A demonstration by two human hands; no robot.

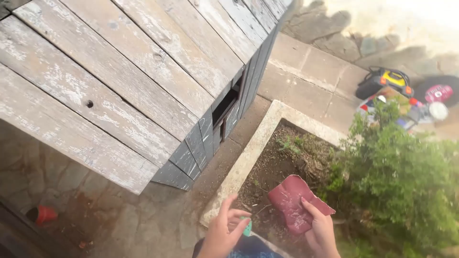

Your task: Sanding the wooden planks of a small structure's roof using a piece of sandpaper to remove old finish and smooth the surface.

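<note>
Two hands sit at six o'clock. Right hand (321, 233) pinches a reddish sandpaper sheet (295, 202); left hand (222, 234), fingers curled, grips a small green object (247, 228). Weathered wooden planks (110, 81) fill ten o'clock.

a weathered wooden structure (119, 81) filled the upper left, its grey planks flaking with old white paint, one board showing a small dark hole. its side wall (210, 134) was dark slatted boards with a narrow opening (224, 102) in it. stone paving (311, 71) ran beside it, pale and uneven, and rough flagstones (119, 220) lay below the overhang. a concrete-edged planter bed (248, 157) held bare soil and dry twigs, with a leafy green bush (401, 177) at its right. a small red pot (43, 214) lay near the lower left. far off sat a yellow and black power tool (385, 80) and a round red-centred disc (437, 91). daylight was bright and hazy at the top right.
</note>
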